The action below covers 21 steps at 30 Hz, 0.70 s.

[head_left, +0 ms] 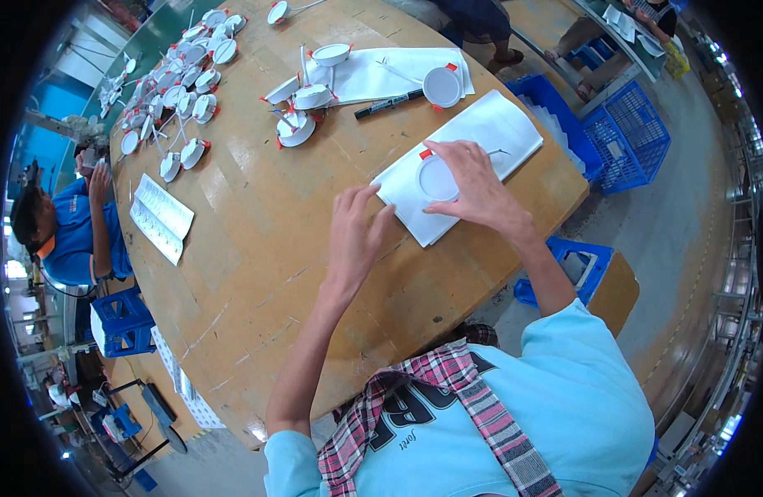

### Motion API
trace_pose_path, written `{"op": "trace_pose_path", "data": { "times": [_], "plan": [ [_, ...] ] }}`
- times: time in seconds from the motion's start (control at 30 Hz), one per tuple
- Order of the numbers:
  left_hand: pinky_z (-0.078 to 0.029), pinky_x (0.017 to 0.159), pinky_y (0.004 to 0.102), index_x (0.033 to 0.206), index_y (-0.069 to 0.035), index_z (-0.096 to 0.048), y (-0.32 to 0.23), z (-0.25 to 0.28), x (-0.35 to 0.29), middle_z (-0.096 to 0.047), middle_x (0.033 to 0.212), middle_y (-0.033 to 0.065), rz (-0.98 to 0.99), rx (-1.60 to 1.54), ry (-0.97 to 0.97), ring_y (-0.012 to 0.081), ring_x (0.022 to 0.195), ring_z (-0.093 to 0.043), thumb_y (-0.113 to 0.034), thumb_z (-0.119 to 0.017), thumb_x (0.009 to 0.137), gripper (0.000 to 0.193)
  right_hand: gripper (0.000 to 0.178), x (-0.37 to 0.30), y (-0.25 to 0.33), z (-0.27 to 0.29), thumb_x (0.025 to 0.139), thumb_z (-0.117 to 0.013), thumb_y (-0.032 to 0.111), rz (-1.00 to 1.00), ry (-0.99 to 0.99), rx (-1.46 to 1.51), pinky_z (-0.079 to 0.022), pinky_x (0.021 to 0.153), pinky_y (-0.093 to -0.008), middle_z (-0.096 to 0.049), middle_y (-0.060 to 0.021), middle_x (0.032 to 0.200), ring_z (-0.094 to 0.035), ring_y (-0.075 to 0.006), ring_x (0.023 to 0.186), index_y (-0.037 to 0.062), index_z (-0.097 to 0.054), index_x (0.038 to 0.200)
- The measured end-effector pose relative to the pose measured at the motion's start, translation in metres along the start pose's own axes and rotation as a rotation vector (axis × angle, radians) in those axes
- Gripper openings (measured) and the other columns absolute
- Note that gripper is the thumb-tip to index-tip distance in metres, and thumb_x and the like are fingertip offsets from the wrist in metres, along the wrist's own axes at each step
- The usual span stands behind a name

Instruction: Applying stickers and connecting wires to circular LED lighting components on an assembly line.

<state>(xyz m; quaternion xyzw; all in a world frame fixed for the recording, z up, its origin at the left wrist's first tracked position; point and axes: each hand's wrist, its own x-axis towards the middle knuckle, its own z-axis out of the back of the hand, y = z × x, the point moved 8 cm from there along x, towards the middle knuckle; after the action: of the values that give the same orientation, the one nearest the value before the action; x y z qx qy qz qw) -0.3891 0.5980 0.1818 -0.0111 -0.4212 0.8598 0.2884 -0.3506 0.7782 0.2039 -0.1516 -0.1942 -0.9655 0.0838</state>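
Note:
A round white downlight with red clips lies on a stack of white paper near the table's right side. My right hand spans it from the right, thumb on its near edge and fingers on its far edge. Its wire end pokes out past the knuckles. My left hand is apart from the lamp, by the paper's left edge, fingers spread and holding nothing. Beyond the paper lie a black marker pen and another downlight on more white sheets.
A large heap of downlights covers the far left of the table. Several more sit mid-table. A printed sheet lies at left. A person in blue sits there. Blue crates stand on the floor at right.

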Motion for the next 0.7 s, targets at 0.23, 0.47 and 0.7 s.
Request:
{"op": "trace_pose_path", "data": {
  "times": [0.23,0.47,0.7],
  "plan": [
    [-0.040,0.091,0.0380,0.117,0.002,-0.059,0.006,-0.029,0.028,-0.054,0.112,0.0151,0.032,0.220,-0.029,0.0290,0.103,-0.048,-0.027,-0.075,0.076,0.052,0.082,0.003,-0.018,0.008,0.070,-0.077,0.024,-0.089,-0.015,0.275,-0.043,0.093,-0.0425,-0.053,-0.0153,0.118,-0.053,-0.0329,0.109,0.0066,-0.036,0.138],
    [-0.037,0.092,0.0384,0.102,-0.006,-0.067,0.025,-0.023,0.038,-0.057,0.105,0.0082,0.116,0.096,-0.071,0.0242,0.101,-0.050,-0.015,-0.072,0.076,0.028,0.082,0.000,-0.057,0.034,0.073,-0.076,0.025,-0.185,-0.188,0.229,-0.045,0.092,-0.0417,-0.051,-0.0170,0.120,-0.054,-0.0321,0.111,0.0061,-0.032,0.141],
    [-0.044,0.077,0.0318,0.096,-0.004,-0.066,0.025,-0.005,0.045,-0.062,0.088,0.0071,0.055,-0.068,-0.207,0.0191,0.086,-0.058,-0.006,-0.065,0.082,0.014,0.082,-0.011,-0.073,0.040,0.074,-0.076,0.026,-0.215,-0.228,0.250,-0.044,0.095,-0.0413,-0.050,-0.0180,0.122,-0.052,-0.0327,0.113,0.0059,-0.032,0.141]
  ]
}}
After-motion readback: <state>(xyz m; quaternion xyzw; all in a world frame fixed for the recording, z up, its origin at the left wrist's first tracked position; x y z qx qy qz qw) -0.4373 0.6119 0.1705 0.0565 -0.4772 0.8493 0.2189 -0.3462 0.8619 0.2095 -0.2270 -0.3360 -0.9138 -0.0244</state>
